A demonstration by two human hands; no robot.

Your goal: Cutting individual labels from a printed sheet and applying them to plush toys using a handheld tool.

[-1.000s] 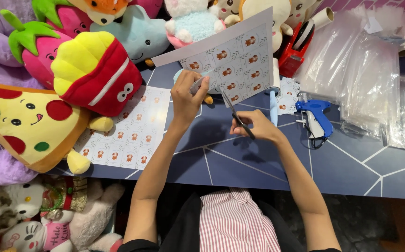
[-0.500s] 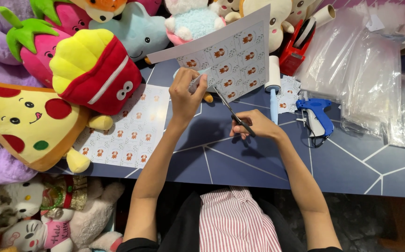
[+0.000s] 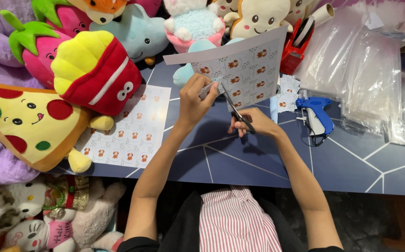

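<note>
My left hand (image 3: 194,99) holds up a printed sheet of small tags (image 3: 244,65) by its lower left edge, above the blue table. My right hand (image 3: 253,122) grips black-handled scissors (image 3: 232,105). The blades point up and left into the sheet's lower edge, close to my left fingers. A second printed tag sheet (image 3: 130,128) lies flat on the table to the left. Several cut tags (image 3: 286,93) lie in a small pile right of the held sheet.
Plush toys crowd the left and back: a pizza slice (image 3: 20,123), a fries box (image 3: 95,74), a strawberry (image 3: 48,56). A blue tagging gun (image 3: 316,114), a red tape dispenser (image 3: 298,42) and clear plastic bags (image 3: 366,70) sit to the right.
The held sheet has shifted in my left hand, and the scissors have worked further along its lower edge. Both hands stay over the same part of the table.
</note>
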